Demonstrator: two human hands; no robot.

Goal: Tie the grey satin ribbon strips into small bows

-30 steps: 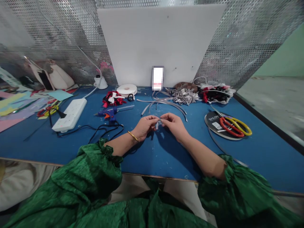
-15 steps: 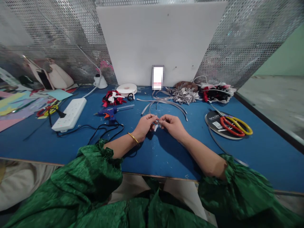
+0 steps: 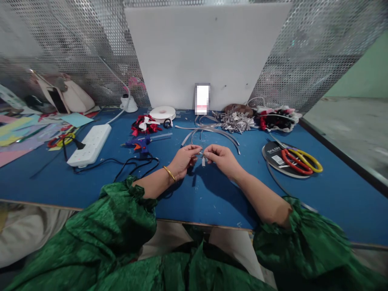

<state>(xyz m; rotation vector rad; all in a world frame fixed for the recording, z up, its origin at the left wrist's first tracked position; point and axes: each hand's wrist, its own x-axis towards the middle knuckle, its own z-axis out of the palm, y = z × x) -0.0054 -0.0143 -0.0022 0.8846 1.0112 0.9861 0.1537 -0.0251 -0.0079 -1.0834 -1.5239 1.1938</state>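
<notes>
Over the near middle of the blue surface [image 3: 209, 202], the fingers of my right hand [image 3: 223, 159] pinch a small grey ribbon piece [image 3: 203, 162], its pale end hanging between my hands. The fingers of my left hand [image 3: 185, 160] are drawn narrow just beside it; whether they also grip it, I cannot tell. Loose ribbon strips [image 3: 212, 129] lie on the far side, a blue glue gun [image 3: 141, 144] to the left, and scissors [image 3: 294, 150] on a black-faced reel [image 3: 271, 151] to the right.
</notes>
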